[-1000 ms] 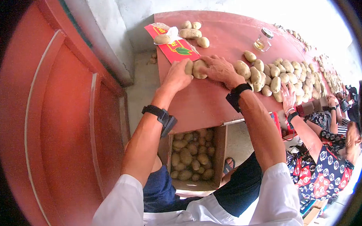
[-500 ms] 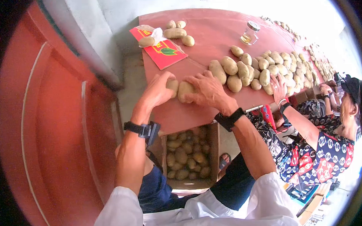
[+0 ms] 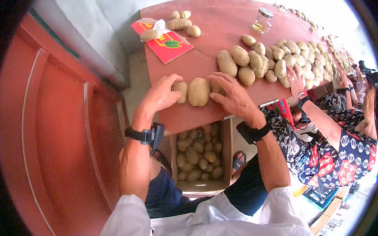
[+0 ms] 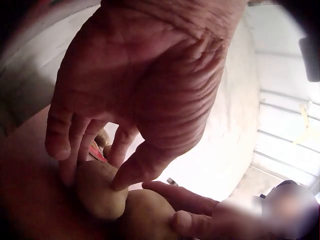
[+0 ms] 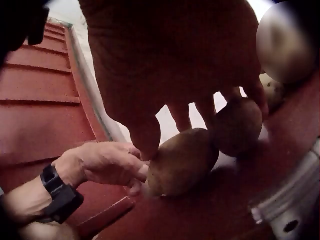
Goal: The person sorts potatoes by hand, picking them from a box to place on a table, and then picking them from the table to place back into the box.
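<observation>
In the head view, three potatoes lie in a row near the table's front edge. My left hand [image 3: 162,94] holds the leftmost potato [image 3: 180,91] between thumb and fingers; the left wrist view shows this potato [image 4: 102,190] against the thumb. A larger, oblong potato [image 3: 199,92] stands in the middle. My right hand [image 3: 235,95] curls over the third potato [image 3: 217,88], which it partly hides, with the thumb right beside the middle one. From the right wrist, fingers arch behind a potato [image 5: 240,125], and the thumb meets the oblong one [image 5: 185,160].
Many potatoes [image 3: 293,60] are heaped to the right, where another person's hand [image 3: 296,82] rests. Red printed cardboard [image 3: 170,50] and a few potatoes lie at back left. A lidded jar [image 3: 262,20] stands behind. Below is a box [image 3: 227,145] of potatoes; a red door [image 3: 60,135] is left.
Both hands and the potatoes have come nearer the table's front edge, away from the cardboard. My right hand has let go of the middle potato and shifted right onto another.
</observation>
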### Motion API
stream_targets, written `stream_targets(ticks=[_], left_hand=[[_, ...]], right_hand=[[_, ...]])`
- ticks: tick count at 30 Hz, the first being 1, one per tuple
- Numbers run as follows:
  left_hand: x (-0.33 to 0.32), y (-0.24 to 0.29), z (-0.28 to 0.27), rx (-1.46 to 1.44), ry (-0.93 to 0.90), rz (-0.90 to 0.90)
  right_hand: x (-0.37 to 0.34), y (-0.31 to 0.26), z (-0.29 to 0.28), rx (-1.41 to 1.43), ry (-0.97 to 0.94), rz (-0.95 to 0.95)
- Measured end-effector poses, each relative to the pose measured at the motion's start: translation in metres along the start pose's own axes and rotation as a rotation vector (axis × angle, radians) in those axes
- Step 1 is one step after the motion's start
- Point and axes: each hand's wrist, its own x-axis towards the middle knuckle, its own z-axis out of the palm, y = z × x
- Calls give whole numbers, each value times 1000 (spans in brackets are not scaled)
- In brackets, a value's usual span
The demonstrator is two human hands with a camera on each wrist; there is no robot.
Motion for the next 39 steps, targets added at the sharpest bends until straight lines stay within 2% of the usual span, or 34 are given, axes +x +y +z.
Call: stream_targets(ticks=[4, 5, 7, 15, 18, 21, 24, 26, 31, 33, 34, 35, 39], left_hand=[[1, 12, 0, 52, -13, 5], [-1, 16, -2, 58, -29, -48], [0, 22, -4, 66, -56, -105], [8, 17, -2, 80, -82, -77], [7, 20, -2, 73, -86, -80], [9, 17, 1, 72, -89, -64], [10, 15, 5, 65, -58, -96], [10, 17, 7, 103, -34, -117], [7, 31, 2, 182, -81, -211], [7, 25, 6, 228, -54, -182], [8, 20, 9, 187, -58, -148], [10, 16, 11, 188, -71, -155], [36, -15, 31, 123, -187, -122]], right_hand=[[-10, -7, -10, -142, -46, 52], [-12, -10, -12, -176, -56, 74], [-16, -12, -15, -162, -76, 85], [-23, -18, -14, -188, -94, 201], [-26, -16, -13, -189, -70, 163], [-29, -21, -20, -194, -186, 260], [-38, -8, -11, -249, -136, 167], [-41, 1, -3, -232, 6, 2], [-36, 3, -5, -126, 3, 117], [-37, 7, -2, -96, 112, 141], [-38, 10, 0, -97, 164, 88], [-38, 13, 1, -88, 158, 97], [-23, 29, 17, -99, 178, 274]])
